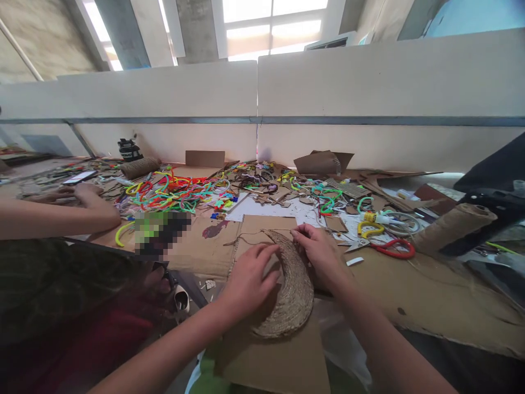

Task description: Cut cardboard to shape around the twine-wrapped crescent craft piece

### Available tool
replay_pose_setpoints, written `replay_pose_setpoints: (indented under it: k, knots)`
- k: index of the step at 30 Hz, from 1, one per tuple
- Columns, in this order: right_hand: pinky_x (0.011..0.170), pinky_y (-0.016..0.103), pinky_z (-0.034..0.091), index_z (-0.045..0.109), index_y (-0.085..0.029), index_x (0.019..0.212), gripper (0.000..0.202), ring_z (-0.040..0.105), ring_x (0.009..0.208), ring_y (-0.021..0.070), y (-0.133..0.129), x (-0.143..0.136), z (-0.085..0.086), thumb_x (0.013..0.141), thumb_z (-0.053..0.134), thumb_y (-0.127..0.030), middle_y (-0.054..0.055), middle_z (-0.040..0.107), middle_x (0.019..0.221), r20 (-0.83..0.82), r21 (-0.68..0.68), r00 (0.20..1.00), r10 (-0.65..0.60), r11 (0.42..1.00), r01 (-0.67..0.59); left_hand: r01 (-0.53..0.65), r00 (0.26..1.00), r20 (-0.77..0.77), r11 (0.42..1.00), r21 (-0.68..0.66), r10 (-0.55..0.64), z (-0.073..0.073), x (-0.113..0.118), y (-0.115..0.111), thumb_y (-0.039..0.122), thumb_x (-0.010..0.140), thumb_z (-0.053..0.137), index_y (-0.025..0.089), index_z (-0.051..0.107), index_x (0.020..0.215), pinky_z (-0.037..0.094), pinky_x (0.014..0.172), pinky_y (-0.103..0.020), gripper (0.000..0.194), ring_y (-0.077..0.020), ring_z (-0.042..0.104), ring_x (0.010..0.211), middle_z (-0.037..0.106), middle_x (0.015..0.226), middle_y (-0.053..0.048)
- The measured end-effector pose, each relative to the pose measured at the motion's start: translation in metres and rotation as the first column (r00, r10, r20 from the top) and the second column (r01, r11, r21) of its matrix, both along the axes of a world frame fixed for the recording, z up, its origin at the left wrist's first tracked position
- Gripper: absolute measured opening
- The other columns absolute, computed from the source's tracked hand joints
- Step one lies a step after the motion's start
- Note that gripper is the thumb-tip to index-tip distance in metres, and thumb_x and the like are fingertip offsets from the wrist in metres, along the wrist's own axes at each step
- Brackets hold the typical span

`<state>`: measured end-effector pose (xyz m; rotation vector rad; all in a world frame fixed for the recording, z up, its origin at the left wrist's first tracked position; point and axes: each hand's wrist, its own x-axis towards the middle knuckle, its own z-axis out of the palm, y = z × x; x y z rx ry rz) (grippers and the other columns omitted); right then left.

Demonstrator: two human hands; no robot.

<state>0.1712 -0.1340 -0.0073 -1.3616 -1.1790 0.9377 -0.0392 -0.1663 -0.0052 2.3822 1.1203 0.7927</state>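
Observation:
A crescent shape [301, 290] covered in rows of tan twine lies on a cardboard sheet [283, 361] in front of me. My left hand [252, 276] rests over the crescent's inner edge, its fingers apart and slightly bent. At the upper right edge, my right hand [318, 246] has thumb and forefinger pinched together on a loose strand of twine [246, 235]. That strand runs left across the cardboard from the crescent's upper tip. My left hand hides part of the sheet inside the curve.
On the left, a co-worker's arm [57, 216] reaches over the table. Colourful pipe cleaners [176, 189] and cardboard scraps cover the back. To the right are red-handled scissors [394, 249], yellow-handled scissors [371, 229], a white glue bottle [377, 218] and a brown roll [457, 227].

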Motion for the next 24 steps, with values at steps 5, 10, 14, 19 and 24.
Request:
replay_pose_setpoints:
  k: [5, 10, 14, 19, 24]
  knots:
    - [0.054, 0.029, 0.033, 0.060, -0.025, 0.079, 0.032, 0.044, 0.056, 0.0145, -0.011, -0.011, 0.015, 0.076, 0.073, -0.053, -0.006, 0.055, 0.065, -0.152, 0.016, 0.987, 0.056, 0.998, -0.054, 0.122, 0.868, 0.473, 0.858, -0.499, 0.152, -0.001, 0.005, 0.009, 0.034, 0.092, 0.066, 0.017, 0.047, 0.138, 0.053, 0.099, -0.044, 0.053, -0.0264, 0.067, 0.114, 0.070, 0.124, -0.016]
    - [0.052, 0.028, 0.031, 0.064, -0.022, 0.080, 0.034, 0.043, 0.053, 0.0114, -0.018, -0.013, 0.033, 0.078, 0.078, -0.053, -0.003, 0.067, 0.073, -0.174, 0.081, 0.969, 0.178, 0.983, -0.166, 0.339, 0.679, 0.659, 0.658, -0.672, 0.324, 0.009, 0.013, 0.014, 0.038, 0.083, 0.076, 0.017, 0.063, 0.107, 0.050, 0.069, -0.027, 0.035, -0.0153, 0.065, 0.076, 0.071, 0.093, -0.005]
    - [0.050, 0.027, 0.030, 0.066, -0.022, 0.083, 0.031, 0.044, 0.051, 0.0108, -0.019, -0.004, 0.041, 0.078, 0.082, -0.048, -0.004, 0.064, 0.067, -0.156, 0.116, 0.964, 0.213, 0.974, -0.197, 0.350, 0.677, 0.678, 0.685, -0.639, 0.287, 0.026, 0.004, 0.010, 0.036, 0.080, 0.078, 0.018, 0.071, 0.093, 0.045, 0.067, -0.024, 0.023, -0.0126, 0.059, 0.074, 0.069, 0.087, -0.002]
    - [0.048, 0.026, 0.029, 0.069, -0.021, 0.085, 0.028, 0.044, 0.055, 0.0108, -0.018, 0.002, 0.046, 0.074, 0.084, -0.042, -0.005, 0.059, 0.067, -0.254, 0.134, 0.940, 0.230, 0.970, -0.201, 0.368, 0.557, 0.732, 0.674, -0.640, 0.392, 0.039, -0.012, 0.015, 0.037, 0.072, 0.086, 0.020, 0.070, 0.094, 0.045, 0.064, -0.022, 0.032, -0.0106, 0.058, 0.070, 0.067, 0.086, 0.000]
    - [0.051, 0.023, 0.033, 0.074, -0.022, 0.094, 0.031, 0.044, 0.055, 0.0093, -0.016, 0.002, 0.043, 0.070, 0.086, -0.038, -0.005, 0.061, 0.071, -0.338, 0.143, 0.918, 0.206, 0.976, -0.167, 0.336, 0.446, 0.767, 0.708, -0.621, 0.461, 0.046, -0.018, 0.018, 0.036, 0.064, 0.093, 0.018, 0.069, 0.090, 0.047, 0.057, -0.019, 0.040, -0.0087, 0.059, 0.064, 0.067, 0.081, 0.002]
